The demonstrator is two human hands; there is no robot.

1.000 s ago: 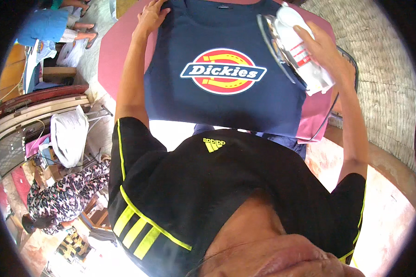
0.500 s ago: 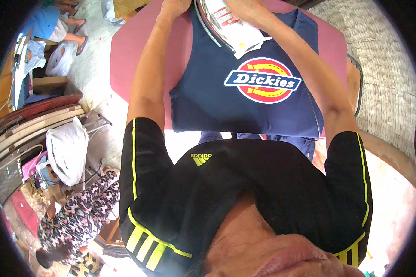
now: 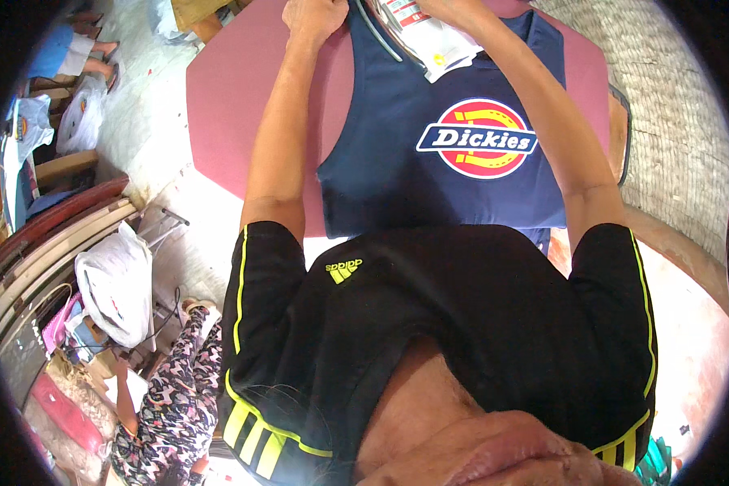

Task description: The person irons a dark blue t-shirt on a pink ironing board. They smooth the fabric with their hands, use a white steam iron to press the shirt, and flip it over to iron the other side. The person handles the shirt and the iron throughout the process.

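Observation:
A navy sleeveless top (image 3: 381, 162) with a round red and yellow printed emblem lies on a dark pink tabletop (image 3: 235, 121) in front of me. At its upper left shoulder edge, my left hand (image 3: 316, 18) is closed on the cloth, its fingertips partly cut off by the picture's top. My right hand (image 3: 454, 10) is at the top edge beside white and red tags (image 3: 436, 47) at the top's neckline; its fingers are out of the picture. A thin grey curved strip (image 3: 381, 34) runs along the neckline left of the tags.
To the left stand stacked boards (image 3: 57, 251) and a white plastic bag (image 3: 115, 283). A person in patterned clothes (image 3: 174, 397) is low at left. Another person's legs (image 3: 93, 57) show at upper left. A woven mat surface (image 3: 664, 105) lies at right.
The navy top has shifted a little to the right, and the tags have moved up toward the picture's top edge. My left hand shows more fully. The person at left has changed posture.

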